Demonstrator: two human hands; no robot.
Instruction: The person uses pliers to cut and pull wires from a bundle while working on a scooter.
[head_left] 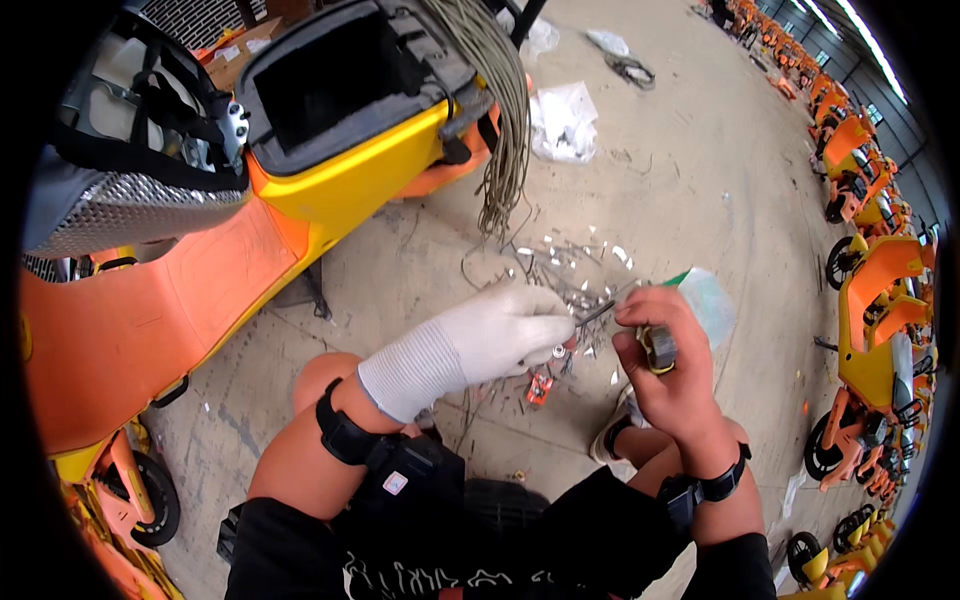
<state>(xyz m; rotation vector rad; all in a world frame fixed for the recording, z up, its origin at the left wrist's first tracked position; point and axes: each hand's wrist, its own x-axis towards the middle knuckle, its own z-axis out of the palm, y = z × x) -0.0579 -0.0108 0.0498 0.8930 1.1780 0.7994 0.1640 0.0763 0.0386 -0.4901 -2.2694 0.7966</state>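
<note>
My left hand [500, 335], in a white knit glove, pinches the end of a thin dark cable [597, 314] just left of centre. My bare right hand [670, 365] grips a small tool with a yellow and grey handle [657, 349], its tip meeting the cable between the two hands. A small red part [540, 388] lies on the floor just below the gloved fingers. Both wrists carry black straps.
An orange and yellow scooter [330, 180] with its seat box open stands at left; a bundle of grey cables [505, 120] hangs from it. Cable scraps [560, 265] litter the concrete floor ahead. Rows of orange scooters [880, 300] line the right side. White plastic wrapping [563, 120] lies beyond.
</note>
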